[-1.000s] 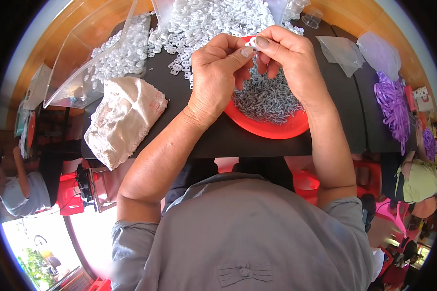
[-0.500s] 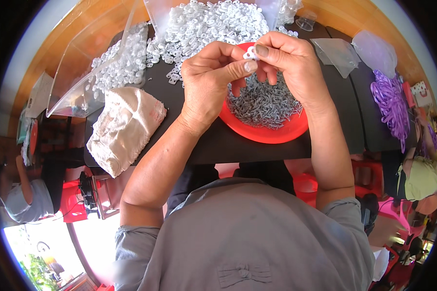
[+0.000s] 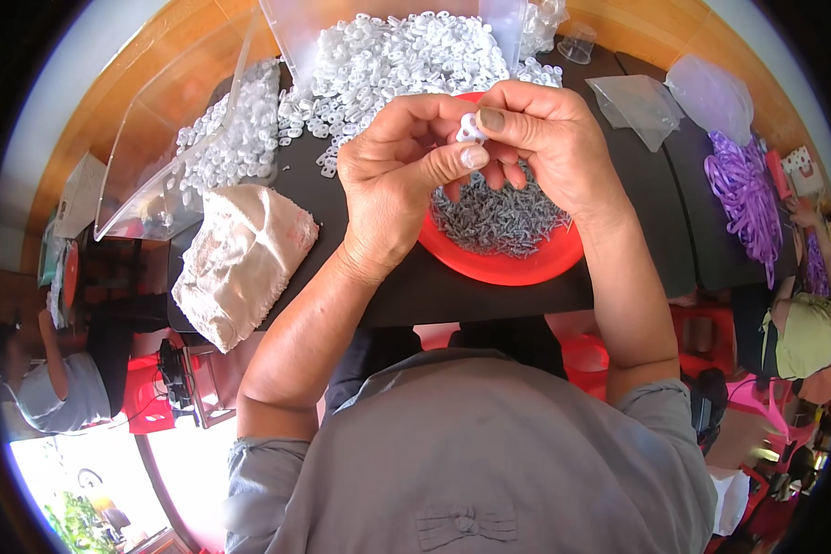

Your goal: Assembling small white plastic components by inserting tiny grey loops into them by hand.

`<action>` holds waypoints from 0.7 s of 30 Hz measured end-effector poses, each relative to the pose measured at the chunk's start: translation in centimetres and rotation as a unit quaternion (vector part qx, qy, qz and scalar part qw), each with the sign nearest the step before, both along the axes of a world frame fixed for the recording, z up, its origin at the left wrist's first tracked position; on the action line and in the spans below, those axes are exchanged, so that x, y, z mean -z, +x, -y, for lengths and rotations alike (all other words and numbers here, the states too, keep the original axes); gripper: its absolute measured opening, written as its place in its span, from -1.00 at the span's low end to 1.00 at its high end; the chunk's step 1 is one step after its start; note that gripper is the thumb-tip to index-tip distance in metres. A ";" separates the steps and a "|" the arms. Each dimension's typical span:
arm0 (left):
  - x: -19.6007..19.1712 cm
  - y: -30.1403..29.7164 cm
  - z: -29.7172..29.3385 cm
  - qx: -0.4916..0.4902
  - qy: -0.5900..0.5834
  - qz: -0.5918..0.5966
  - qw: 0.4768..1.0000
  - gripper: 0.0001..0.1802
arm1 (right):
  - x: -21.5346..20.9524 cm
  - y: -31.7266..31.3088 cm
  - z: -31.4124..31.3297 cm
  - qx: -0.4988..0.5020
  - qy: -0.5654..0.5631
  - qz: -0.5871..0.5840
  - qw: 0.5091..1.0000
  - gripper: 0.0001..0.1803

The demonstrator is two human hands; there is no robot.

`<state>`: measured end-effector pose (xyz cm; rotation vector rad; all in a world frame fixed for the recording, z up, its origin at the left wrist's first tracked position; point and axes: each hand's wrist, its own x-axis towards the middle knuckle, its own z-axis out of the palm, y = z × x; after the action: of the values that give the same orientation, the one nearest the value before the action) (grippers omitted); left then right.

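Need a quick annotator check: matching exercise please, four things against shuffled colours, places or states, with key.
1. Cloth
2. Bowl
3. Strand bundle
4. Small white piece

A. Red
B. Held between left hand and right hand
C. Purple
D. On the dark table, left of the bowl

Pairs: 1-D, 2-A, 3-C, 4-B

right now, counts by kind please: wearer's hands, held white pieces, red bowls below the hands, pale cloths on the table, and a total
Left hand and right hand: 2
Held white piece: 1
Red bowl: 1
Pale cloth: 1
Total: 5
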<state>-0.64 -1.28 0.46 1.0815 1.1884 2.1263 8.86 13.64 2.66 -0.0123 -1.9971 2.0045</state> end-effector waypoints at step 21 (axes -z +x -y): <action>0.3 0.1 0.4 0.001 0.085 -0.096 0.992 -0.75 | -1.0 0.5 1.1 -0.057 -0.053 -0.001 0.997 -0.76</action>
<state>-0.56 -1.72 0.20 1.3875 1.1035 2.1936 9.32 12.54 3.61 0.0815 -1.9287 2.1778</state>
